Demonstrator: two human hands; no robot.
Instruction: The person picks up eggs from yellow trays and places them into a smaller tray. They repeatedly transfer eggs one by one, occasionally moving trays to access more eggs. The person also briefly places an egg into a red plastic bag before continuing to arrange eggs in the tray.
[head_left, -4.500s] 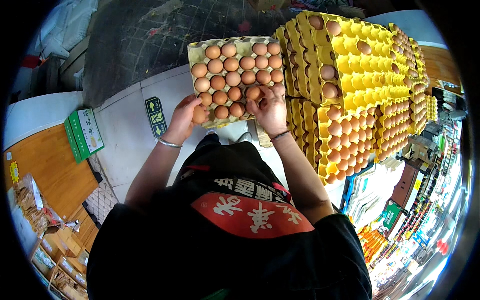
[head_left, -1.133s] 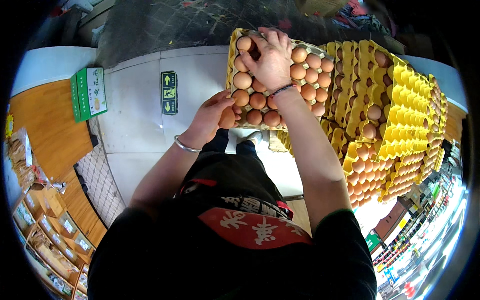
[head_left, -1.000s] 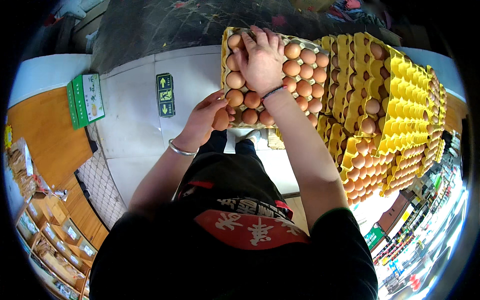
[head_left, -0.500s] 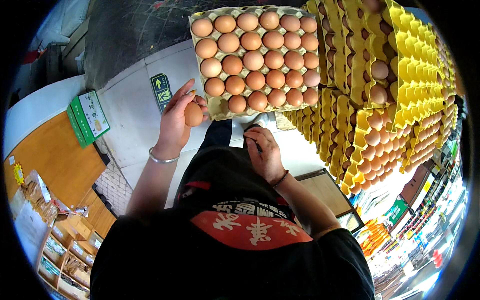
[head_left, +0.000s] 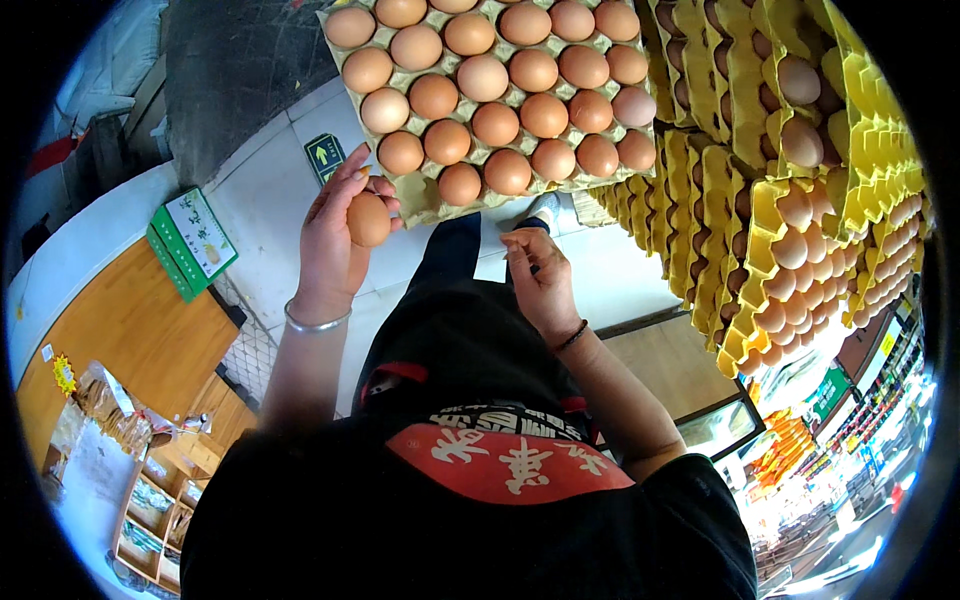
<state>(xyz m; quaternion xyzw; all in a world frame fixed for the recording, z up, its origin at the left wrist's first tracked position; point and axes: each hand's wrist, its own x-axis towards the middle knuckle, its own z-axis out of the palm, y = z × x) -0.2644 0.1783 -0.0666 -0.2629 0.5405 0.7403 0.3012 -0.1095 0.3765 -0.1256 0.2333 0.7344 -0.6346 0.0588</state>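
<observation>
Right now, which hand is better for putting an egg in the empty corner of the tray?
Probably the left hand: it holds an egg, close beside the empty near-left corner of the tray. The right hand is farther from that corner.

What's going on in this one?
A person is handling eggs with bare hands. The left hand holds one brown egg close to the near left corner of a tray. That corner cell has no egg, while the other cells in view hold eggs. The right hand is off the tray, fingers curled, in front of the body; whether it holds anything is unclear. More eggs sit in stacked yellow trays to the right.
</observation>
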